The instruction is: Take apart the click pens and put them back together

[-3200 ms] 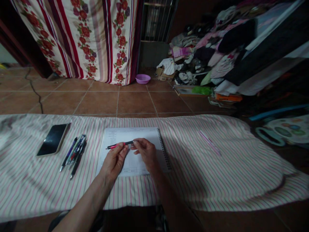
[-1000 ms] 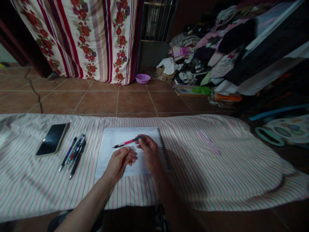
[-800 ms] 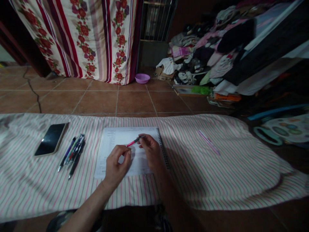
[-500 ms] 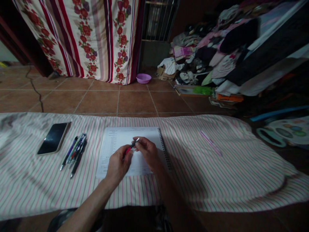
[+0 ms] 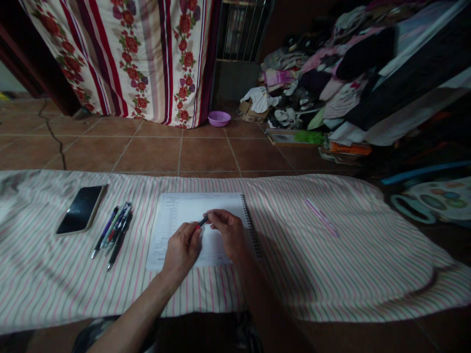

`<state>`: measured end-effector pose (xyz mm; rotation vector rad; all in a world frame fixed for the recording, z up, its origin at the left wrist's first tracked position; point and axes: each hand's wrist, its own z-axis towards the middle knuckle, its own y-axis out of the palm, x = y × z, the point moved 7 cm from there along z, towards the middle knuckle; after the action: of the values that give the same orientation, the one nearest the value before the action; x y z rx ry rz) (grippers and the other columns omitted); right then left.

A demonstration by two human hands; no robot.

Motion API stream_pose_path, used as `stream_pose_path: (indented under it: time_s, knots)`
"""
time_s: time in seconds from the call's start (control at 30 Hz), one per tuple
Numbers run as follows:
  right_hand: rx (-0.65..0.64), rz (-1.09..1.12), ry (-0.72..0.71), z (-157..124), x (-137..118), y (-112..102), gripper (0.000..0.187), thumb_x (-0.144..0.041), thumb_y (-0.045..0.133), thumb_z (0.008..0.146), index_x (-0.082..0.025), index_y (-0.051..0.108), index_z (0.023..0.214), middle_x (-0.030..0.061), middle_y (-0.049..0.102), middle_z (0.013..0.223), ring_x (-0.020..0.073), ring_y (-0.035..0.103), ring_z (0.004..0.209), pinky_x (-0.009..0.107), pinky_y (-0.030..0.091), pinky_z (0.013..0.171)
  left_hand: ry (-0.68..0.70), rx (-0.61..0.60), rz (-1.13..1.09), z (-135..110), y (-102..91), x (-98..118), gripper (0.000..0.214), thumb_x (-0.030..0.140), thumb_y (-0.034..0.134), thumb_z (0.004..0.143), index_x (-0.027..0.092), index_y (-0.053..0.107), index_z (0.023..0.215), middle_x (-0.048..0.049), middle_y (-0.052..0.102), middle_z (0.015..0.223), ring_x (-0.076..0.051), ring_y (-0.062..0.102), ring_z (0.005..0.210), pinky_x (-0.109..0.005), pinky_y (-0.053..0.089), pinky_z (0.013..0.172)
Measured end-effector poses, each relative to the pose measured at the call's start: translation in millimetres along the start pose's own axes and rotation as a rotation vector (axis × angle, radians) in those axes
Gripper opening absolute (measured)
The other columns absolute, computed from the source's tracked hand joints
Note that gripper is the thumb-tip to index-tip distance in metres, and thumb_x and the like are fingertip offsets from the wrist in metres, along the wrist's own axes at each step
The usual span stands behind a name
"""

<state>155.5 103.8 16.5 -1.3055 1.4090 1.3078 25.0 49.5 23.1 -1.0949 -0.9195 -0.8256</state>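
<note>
Pinching a red-and-black pen (image 5: 200, 224) from both ends, the left hand (image 5: 182, 247) wraps the barrel while the right hand (image 5: 228, 233) nips the dark tip, just above the spiral notebook (image 5: 176, 211). For a clean result I'd keep the barrel steady and let only the fingertips work. Left of the notebook lie a bunch of pens (image 5: 115, 233) and a phone (image 5: 81, 209); a pink pen (image 5: 321, 216) rests well off to its right, all on the striped cloth (image 5: 349, 264).

The floor is made of big brown square tiles (image 5: 147, 152). A flowery striped curtain (image 5: 147, 54) hangs at the back. A messy pile of clothes (image 5: 312, 83) sits right. The room is dim.
</note>
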Motion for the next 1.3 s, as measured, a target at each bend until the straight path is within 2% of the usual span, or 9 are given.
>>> stream_pose_path:
  time_s: [0.2, 0.47, 0.83, 1.13, 1.3]
  knots:
    - [-0.068, -0.04, -0.044, 0.0, -2.5, 3.4, 0.02, -0.034, 0.063, 0.068, -0.021, 0.071, 0.08, 0.0027, 0.07, 0.079, 0.0144, 0.06, 0.069, 0.023, 0.044, 0.058, -0.088, -0.031, -0.053, 0.2, 2.8, -3.7, 0.014, 0.028, 0.053, 0.078, 0.021, 0.066, 0.078, -0.001, 0.055, 0.064, -0.015, 0.05, 0.06, -0.025, 0.036, 0.058]
    - [-0.087, -0.045, -0.042, -0.2, -1.6, 4.4, 0.023, -0.036, 0.061, 0.071, -0.02, 0.071, 0.085, 0.0039, 0.071, 0.084, 0.0134, 0.06, 0.07, 0.023, 0.043, 0.058, -0.123, -0.032, -0.082, -0.7, 3.8, -6.6, 0.016, 0.029, 0.053, 0.078, 0.019, 0.065, 0.08, -0.0013, 0.058, 0.064, -0.015, 0.053, 0.058, -0.024, 0.039, 0.056]
    - [-0.115, 0.023, -0.04, 0.0, 2.2, 6.4, 0.028, -0.039, 0.061, 0.072, -0.022, 0.07, 0.093, 0.005, 0.072, 0.089, 0.0157, 0.063, 0.076, 0.024, 0.046, 0.062, -0.075, 0.025, -0.05, -1.6, 0.4, -1.8, 0.015, 0.026, 0.055, 0.079, 0.019, 0.066, 0.087, -0.0013, 0.06, 0.069, -0.014, 0.059, 0.059, -0.023, 0.044, 0.057]
    - [-0.074, 0.03, -0.033, 1.8, -0.3, 4.2, 0.019, -0.034, 0.066, 0.067, -0.021, 0.071, 0.079, 0.0024, 0.07, 0.08, 0.0135, 0.058, 0.07, 0.024, 0.044, 0.061, -0.061, 0.057, -0.018, -1.2, -4.0, -0.4, 0.014, 0.027, 0.056, 0.078, 0.02, 0.066, 0.086, -0.0015, 0.061, 0.067, -0.015, 0.058, 0.063, -0.024, 0.044, 0.062]
    - [-0.053, 0.03, -0.059, 2.5, -1.0, 3.7, 0.017, -0.034, 0.069, 0.064, -0.019, 0.068, 0.073, 0.0, 0.066, 0.071, 0.0108, 0.052, 0.061, 0.024, 0.041, 0.059, -0.02, 0.099, 0.055, -2.1, -6.4, 1.2, 0.013, 0.026, 0.056, 0.078, 0.02, 0.064, 0.086, -0.0028, 0.064, 0.074, -0.016, 0.06, 0.071, -0.025, 0.045, 0.068]
